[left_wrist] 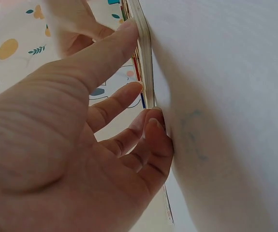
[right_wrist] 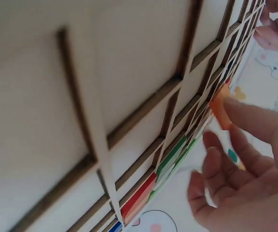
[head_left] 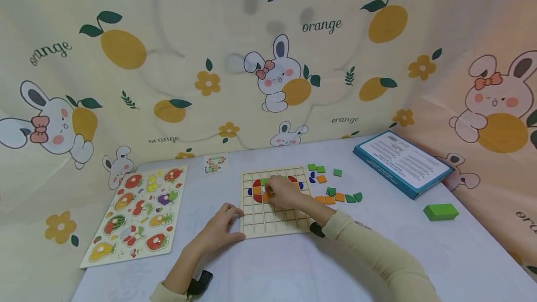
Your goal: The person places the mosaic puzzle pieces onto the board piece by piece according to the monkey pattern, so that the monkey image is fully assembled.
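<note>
A wooden grid board (head_left: 274, 225) lies on the table, with red, blue, green and orange pieces set in its upper rows. My right hand (head_left: 286, 193) is over the board's upper middle. Its thumb and index finger pinch an orange tile (right_wrist: 221, 107) at the grid, in the right wrist view; the other fingers are loosely bent. My left hand (head_left: 220, 227) rests at the board's left edge, its thumb and fingertips spread and touching the rim (left_wrist: 146, 53). Part of the pattern is hidden under my right hand.
Loose orange tiles (head_left: 330, 200), green tiles (head_left: 337, 172) and blue half-round pieces (head_left: 312, 177) lie right of the board. A pattern card (head_left: 215, 164) is behind it. A fruit puzzle board (head_left: 138, 213) lies left; a blue-edged box (head_left: 402, 162) and green block (head_left: 440, 212) are right.
</note>
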`<state>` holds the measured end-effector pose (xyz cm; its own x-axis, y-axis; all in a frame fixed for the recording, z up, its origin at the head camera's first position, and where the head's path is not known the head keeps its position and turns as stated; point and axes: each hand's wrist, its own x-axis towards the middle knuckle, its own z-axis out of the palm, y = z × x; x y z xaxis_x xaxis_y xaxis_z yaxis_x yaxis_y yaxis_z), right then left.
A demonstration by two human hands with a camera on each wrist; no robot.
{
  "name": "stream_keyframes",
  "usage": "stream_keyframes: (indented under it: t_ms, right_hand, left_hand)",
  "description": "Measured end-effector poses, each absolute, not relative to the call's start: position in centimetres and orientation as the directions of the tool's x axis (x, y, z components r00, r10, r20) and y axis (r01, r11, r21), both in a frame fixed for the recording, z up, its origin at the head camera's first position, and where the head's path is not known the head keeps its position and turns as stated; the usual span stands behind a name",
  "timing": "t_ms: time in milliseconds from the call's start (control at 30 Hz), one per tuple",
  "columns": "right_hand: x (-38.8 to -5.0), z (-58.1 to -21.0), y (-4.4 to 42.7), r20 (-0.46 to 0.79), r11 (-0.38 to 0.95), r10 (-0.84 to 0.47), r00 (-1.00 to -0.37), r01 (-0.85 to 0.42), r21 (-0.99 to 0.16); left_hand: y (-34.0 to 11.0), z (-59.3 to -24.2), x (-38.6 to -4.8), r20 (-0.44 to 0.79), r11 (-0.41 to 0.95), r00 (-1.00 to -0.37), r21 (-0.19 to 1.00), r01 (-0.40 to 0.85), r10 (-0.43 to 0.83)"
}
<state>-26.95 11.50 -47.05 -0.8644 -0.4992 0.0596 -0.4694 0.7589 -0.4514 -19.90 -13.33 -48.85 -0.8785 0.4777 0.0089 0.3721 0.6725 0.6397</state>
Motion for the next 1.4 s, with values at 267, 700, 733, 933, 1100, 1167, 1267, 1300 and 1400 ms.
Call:
stream_keyframes:
  t_ms: [267,700,733,933,1100,1167,1267,1300,1400]
  right_hand:
    - [-26.4,-46.2,13.9,0.114,0.579,-0.542,-0.833,-0.468,-0.668]
    - [-22.9,-45.4,28.0,-0.146,0.635,-0.552,-0.821,-0.301,-0.711]
    - [-22.7,-45.4,28.5,-0.142,0.653,-0.524,-0.840,-0.289,-0.700]
    - [-22.5,-45.6,30.7,-0.158,0.743,-0.393,-0.906,-0.211,-0.636]
    - [-22.6,-46.1,31.1,-0.140,0.715,-0.425,-0.894,-0.237,-0.657]
    - [-22.8,-46.1,30.8,-0.106,0.719,-0.425,-0.899,-0.264,-0.643]
    - [-23.1,-45.9,30.2,-0.088,0.755,-0.381,-0.920,-0.255,-0.604]
    - [-23.2,-45.8,30.0,-0.094,0.773,-0.358,-0.929,-0.238,-0.588]
    - [-23.8,-45.9,29.4,-0.120,0.821,-0.287,-0.950,-0.179,-0.543]
  left_hand:
    - [-13.6,-49.0,-19.8,0.007,0.671,-0.877,0.641,0.373,0.481]
    - [-13.3,-49.2,-20.0,0.010,0.665,-0.866,0.636,0.391,0.500]
    - [-13.3,-49.1,-20.0,0.012,0.666,-0.866,0.634,0.393,0.500]
    - [-13.4,-48.9,-19.8,0.009,0.670,-0.873,0.637,0.381,0.488]
    - [-13.4,-49.0,-19.9,0.009,0.679,-0.875,0.627,0.382,0.485]
    - [-13.4,-49.0,-19.9,0.013,0.678,-0.875,0.626,0.385,0.484]
    - [-13.3,-49.0,-20.0,0.017,0.677,-0.875,0.626,0.387,0.484]
    - [-13.3,-49.1,-20.0,0.018,0.677,-0.874,0.625,0.389,0.485]
    - [-13.3,-49.1,-20.0,0.017,0.677,-0.873,0.624,0.390,0.487]
